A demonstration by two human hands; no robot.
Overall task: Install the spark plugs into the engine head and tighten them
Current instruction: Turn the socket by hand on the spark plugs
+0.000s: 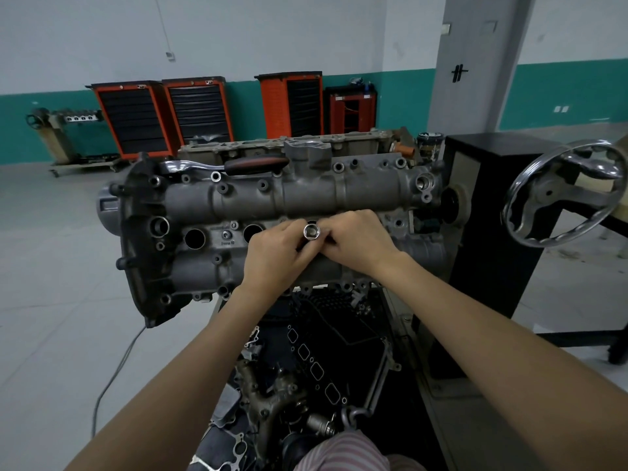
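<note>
Fingers (307, 244) of both hands are curled round a chrome socket (311, 231) standing upright over the third plug well of the head (272, 195). Left hand (275, 256) grips it from the left, right hand (356, 243) pinches it from the right; neither is open. The socket's square-drive end faces up with nothing fitted to it. No spark plug is seen; one may sit inside the socket or down the well, but that cannot be told.

Step judged: a plug is being started by hand through the socket, or the socket is being seated on a plug. Two wells (194, 239) to the left are dark and look unfilled; the fourth, to the right, is hidden by the right hand. Task judged early.

Next move is judged to need the ratchet (217, 166), which lies on the far side of the head, well apart from the hands; its drive would have to be pushed into the socket top while the socket is kept straight, to avoid cross-threading.

Writing: small cast lettering on the head between the two open wells, too blurred to be read. No brands legible.
</note>
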